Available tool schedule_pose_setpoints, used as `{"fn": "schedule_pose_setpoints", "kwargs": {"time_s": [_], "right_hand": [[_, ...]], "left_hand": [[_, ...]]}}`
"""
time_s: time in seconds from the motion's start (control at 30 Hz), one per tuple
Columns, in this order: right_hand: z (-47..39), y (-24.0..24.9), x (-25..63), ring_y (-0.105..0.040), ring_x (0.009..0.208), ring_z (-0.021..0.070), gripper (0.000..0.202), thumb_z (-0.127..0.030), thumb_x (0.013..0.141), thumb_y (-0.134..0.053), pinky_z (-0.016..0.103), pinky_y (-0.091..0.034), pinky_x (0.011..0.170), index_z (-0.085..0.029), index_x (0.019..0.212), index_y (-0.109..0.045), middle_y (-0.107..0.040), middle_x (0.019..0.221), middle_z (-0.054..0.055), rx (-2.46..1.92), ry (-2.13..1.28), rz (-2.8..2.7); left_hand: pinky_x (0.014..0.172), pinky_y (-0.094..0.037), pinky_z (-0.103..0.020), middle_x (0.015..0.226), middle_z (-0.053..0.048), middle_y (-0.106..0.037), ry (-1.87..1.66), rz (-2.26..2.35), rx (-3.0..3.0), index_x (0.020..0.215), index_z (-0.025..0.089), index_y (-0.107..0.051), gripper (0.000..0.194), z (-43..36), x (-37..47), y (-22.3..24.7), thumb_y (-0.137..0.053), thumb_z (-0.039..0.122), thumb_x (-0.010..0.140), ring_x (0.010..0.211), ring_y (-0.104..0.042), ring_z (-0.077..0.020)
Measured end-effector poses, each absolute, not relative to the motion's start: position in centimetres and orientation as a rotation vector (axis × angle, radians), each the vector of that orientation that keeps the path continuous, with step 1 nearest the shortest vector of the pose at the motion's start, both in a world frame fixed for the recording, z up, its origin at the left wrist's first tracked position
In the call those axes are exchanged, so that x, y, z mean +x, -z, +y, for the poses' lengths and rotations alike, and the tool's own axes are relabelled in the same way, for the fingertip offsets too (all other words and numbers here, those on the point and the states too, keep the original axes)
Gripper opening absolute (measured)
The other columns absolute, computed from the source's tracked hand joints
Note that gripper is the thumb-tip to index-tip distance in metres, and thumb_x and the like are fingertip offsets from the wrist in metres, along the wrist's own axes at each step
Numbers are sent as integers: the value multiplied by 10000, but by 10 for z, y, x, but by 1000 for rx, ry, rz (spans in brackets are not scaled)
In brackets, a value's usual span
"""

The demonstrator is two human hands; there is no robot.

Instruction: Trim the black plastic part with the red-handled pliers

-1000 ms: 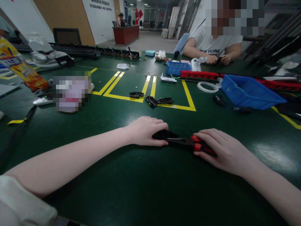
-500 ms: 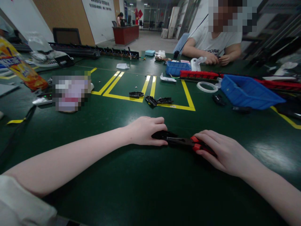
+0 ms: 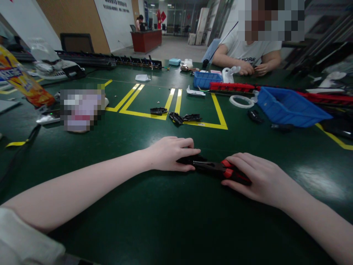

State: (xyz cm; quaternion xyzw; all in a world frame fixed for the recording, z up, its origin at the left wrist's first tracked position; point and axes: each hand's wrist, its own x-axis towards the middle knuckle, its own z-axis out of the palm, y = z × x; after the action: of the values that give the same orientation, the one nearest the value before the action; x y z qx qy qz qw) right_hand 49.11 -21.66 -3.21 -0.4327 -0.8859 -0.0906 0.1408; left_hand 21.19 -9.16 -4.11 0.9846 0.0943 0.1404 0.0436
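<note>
My left hand (image 3: 173,152) is closed around a small black plastic part (image 3: 188,159), pressed low over the green tabletop; the fingers hide much of it. In my right hand (image 3: 255,176) is a pair of pliers (image 3: 213,167) with red and black handles. The narrow jaws point left and reach the black part beside my left fingertips. Whether the jaw tips grip it, I cannot tell. Beyond my hands lie several similar black plastic parts (image 3: 176,118) near yellow tape lines.
A blue bin (image 3: 292,106) stands to the right, with a white tape roll (image 3: 242,101) and a black piece (image 3: 255,116) beside it. Far left are a drink bottle (image 3: 26,79) and a blurred-out object (image 3: 81,110). Another person (image 3: 248,55) sits across the table.
My right hand and the pliers have shifted slightly left, the jaws nearer my left hand. My left index finger stretches out a little farther over the black part.
</note>
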Motion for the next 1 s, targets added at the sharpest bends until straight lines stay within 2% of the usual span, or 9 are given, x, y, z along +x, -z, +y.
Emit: {"fn": "schedule_pose_setpoints", "kwargs": {"time_s": [0.13, 0.33, 0.47, 0.67, 0.77, 0.9, 1.0], "right_hand": [[-217, 31, 490, -679, 774, 220, 307, -415, 944, -572, 328, -575, 638, -157, 1106, -611, -702, 950, 121, -1274, 244, -2551], [-213, 30, 494, -695, 776, 232, 381, -476, 969, -528, 333, -581, 624, -139, 1124, -618, -713, 952, 132, -1196, 223, -2561], [-212, 29, 495, -706, 795, 230, 306, -337, 1019, -414, 328, -577, 633, -132, 1115, -619, -721, 954, 133, -1168, 246, -2562], [-214, 31, 492, -707, 815, 217, 258, -240, 1007, -423, 318, -572, 670, -135, 1097, -641, -730, 960, 121, -1222, 226, -2496], [-214, 30, 490, -701, 791, 210, 273, -278, 1018, -422, 315, -572, 657, -130, 1090, -639, -725, 948, 120, -1221, 229, -2518], [-214, 30, 491, -689, 756, 213, 358, -442, 990, -504, 315, -572, 612, -122, 1091, -629, -709, 930, 125, -1219, 235, -2557], [-214, 29, 495, -683, 736, 206, 354, -456, 978, -525, 309, -565, 596, -135, 1087, -625, -701, 921, 115, -1238, 218, -2563]], "left_hand": [[749, -528, -307, 1130, -82, -652, -442, 276, 3000, 1315, 193, -611, 434, -92, 212, 40, -620, 435, 956, 914, -662, -202], [708, -504, -275, 1093, -65, -650, -441, 283, 2972, 1265, 197, -623, 397, -91, 213, 40, -624, 443, 953, 888, -655, -184], [684, -491, -267, 1090, -64, -648, -457, 265, 2960, 1268, 191, -618, 398, -90, 212, 42, -623, 437, 955, 886, -648, -181], [670, -488, -267, 1086, -63, -647, -453, 257, 2946, 1267, 181, -619, 395, -90, 212, 42, -621, 427, 958, 881, -639, -178], [670, -490, -265, 1082, -66, -649, -464, 254, 2950, 1262, 177, -627, 395, -90, 212, 42, -622, 429, 957, 878, -641, -178], [674, -496, -261, 1064, -70, -657, -499, 237, 2955, 1257, 166, -645, 402, -89, 212, 43, -626, 432, 956, 854, -646, -169], [672, -496, -261, 1058, -72, -664, -503, 241, 2961, 1255, 170, -657, 401, -89, 212, 43, -621, 441, 961, 848, -652, -168]]}}
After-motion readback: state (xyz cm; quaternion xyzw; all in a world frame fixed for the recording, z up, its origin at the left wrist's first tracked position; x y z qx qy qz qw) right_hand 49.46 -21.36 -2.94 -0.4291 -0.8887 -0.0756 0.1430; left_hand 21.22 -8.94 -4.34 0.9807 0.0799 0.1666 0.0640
